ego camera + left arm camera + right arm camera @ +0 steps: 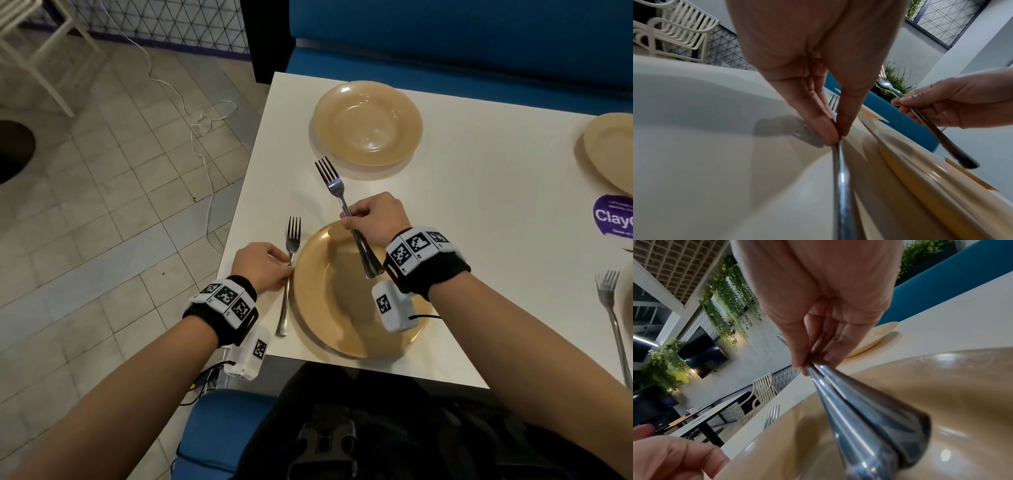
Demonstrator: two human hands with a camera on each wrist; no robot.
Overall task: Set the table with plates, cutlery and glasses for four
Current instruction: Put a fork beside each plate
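While the tiled floor (102, 212) and a loose white cable (205, 137) fill the left of the head view, the work begins at the bench (479, 240) edge, where the left hand (262, 267) pinches the shaft of a fork (289, 274) between thumb and fingertips; the left wrist view shows that fork lying flat on the bench, just beside the left rim of the near plate (315, 308), tines pointing away from the person. Further right, in the middle of the frame, the right hand (371, 219) is closed around what the right wrist view shows as two stacked fork handles, the held forks (342, 202), raised over the near plate with tines aimed at the far plate (368, 123). Toward the right edge, part of a third plate (609, 150), a purple sticker (613, 216) and another fork (613, 315) lie on the bench. The placed fork sits close to the bench's left edge, so a careless letting-go or a sleeve brushing it could knock it to the floor. Because the right hand carries two handles in one light pinch, they may slide apart and one could drop onto the near plate, clattering or shifting it. No glasses are in view.
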